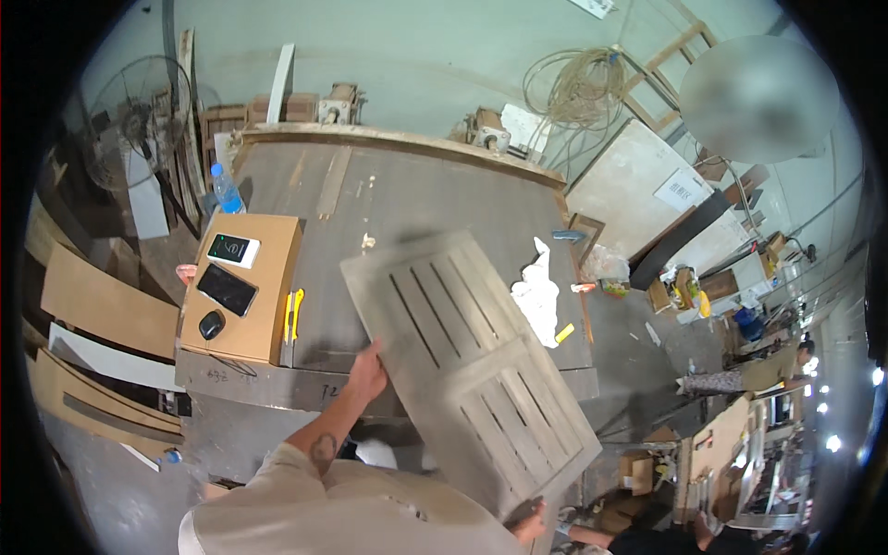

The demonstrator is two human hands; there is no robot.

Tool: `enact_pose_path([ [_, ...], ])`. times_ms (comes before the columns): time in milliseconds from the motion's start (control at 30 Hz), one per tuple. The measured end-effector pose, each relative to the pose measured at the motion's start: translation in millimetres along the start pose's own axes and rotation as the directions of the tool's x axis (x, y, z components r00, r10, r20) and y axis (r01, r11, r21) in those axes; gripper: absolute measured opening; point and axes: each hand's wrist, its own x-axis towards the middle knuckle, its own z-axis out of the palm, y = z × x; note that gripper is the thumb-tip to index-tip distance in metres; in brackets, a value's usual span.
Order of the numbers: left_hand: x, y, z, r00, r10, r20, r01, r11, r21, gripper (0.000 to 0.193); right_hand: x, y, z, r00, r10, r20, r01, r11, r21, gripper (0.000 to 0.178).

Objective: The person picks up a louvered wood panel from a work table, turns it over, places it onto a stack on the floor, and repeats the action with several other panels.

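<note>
A pale grey-brown slatted wooden panel [421, 388], in shape like a cabinet door, lies tilted across the front of the workbench, its near end out over the bench edge toward my body. Two sets of narrow slots run along it, split by a crossbar. My left hand [368, 372] grips its left long edge, fingers partly hidden behind the wood. At the near lower corner my right hand [530, 524] holds the panel's end; most of that hand is hidden by the panel. Right of the panel lies a crumpled white cloth [536, 294].
A cardboard box [268, 236] on the bench's left carries a white device [233, 250], a black phone [228, 290] and a black mouse-like object [212, 324]. Beside it are a yellow utility knife [293, 314] and a water bottle [225, 190]. A standing fan [139, 120] is far left; another person [763, 372] works at right.
</note>
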Motion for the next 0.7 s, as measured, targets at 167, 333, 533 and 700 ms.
enact_pose_path([
  [167,49.4,62.3,13.2,0.999,-0.023,-0.032,0.028,0.988,0.151,0.056,-81.0,0.9,73.2,0.998,-0.013,0.067,0.011,0.999,0.030,0.033],
  [333,44.4,67.5,-5.2,0.893,0.443,0.078,-0.099,0.024,0.995,0.091,-119.5,6.7,140.5,0.812,0.132,0.569,-0.120,0.991,-0.060,0.046],
  [533,15.0,89.8,14.5,0.891,0.413,0.187,-0.126,-0.171,0.977,0.098,-190.1,-14.7,236.5,0.418,0.053,0.907,-0.072,0.997,-0.025,0.051],
  [700,19.2,106.1,-7.6,0.867,0.440,0.235,-0.156,-0.209,0.965,0.087,-210.6,7.3,288.7,0.442,0.121,0.889,-0.124,0.990,-0.073,0.053],
])
